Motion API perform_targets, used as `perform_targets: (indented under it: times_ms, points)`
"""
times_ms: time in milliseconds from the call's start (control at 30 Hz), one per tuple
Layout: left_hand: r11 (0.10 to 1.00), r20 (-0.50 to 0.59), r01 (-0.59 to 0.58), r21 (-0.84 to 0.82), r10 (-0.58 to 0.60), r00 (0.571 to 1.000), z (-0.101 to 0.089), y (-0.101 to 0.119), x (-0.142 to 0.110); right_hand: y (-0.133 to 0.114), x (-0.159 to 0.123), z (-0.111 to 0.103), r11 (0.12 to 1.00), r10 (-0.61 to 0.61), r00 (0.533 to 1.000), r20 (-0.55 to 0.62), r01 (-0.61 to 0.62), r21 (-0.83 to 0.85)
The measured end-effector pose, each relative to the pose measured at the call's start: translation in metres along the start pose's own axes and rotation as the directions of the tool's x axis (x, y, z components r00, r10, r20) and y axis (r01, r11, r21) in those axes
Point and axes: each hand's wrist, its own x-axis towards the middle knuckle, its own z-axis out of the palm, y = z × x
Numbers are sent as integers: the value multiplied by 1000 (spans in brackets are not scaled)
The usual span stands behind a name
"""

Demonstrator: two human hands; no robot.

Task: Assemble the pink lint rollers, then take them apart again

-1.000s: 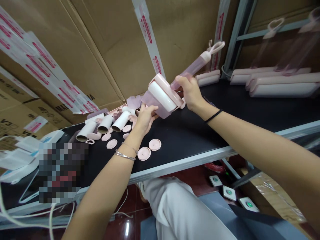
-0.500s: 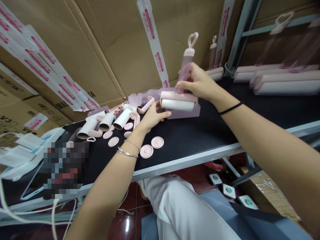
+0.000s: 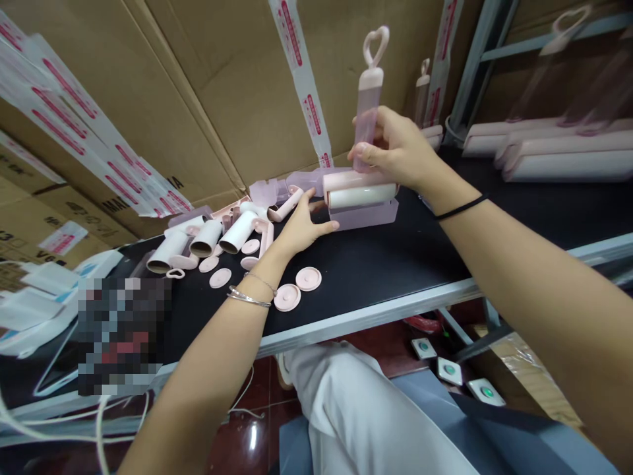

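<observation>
My right hand is closed round the translucent purple handle of a lint roller. The roller is upright, with a pink heart-shaped loop on top and a pink head with a white roll below. Just under and behind that roll sits a translucent purple cover on the black table. My left hand is spread at the cover's left end, thumb in front and fingers apart; its thumb tip seems to touch the cover. Two pink round caps lie near my left wrist.
White paper rolls, pink arms and caps lie heaped on the left. Several assembled lint rollers stand at the right. Cardboard boxes wall off the back, and a metal rail edges the front. Chargers and cables are far left.
My right hand has shifted the lint roller slightly up and right relative to the cover. My left hand stays by the cover's left end. The view has shifted slightly.
</observation>
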Motion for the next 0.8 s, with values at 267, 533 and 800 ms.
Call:
perform_targets:
  times_ms: [267, 533, 800]
  points:
    - [999, -15, 8, 41, -8, 1000, -1, -1, -1, -11, -4, 4, 982, -48, 996, 75, 61, -176]
    - [999, -20, 38, 39, -37, 999, 0, 3, -1, -14, -5, 3, 998, 17, 983, 180, -6, -63]
    - [995, -22, 86, 51, -85, 996, 1, 9, -2, 1, -1, -1, 996, 66, 916, 395, -81, 23]
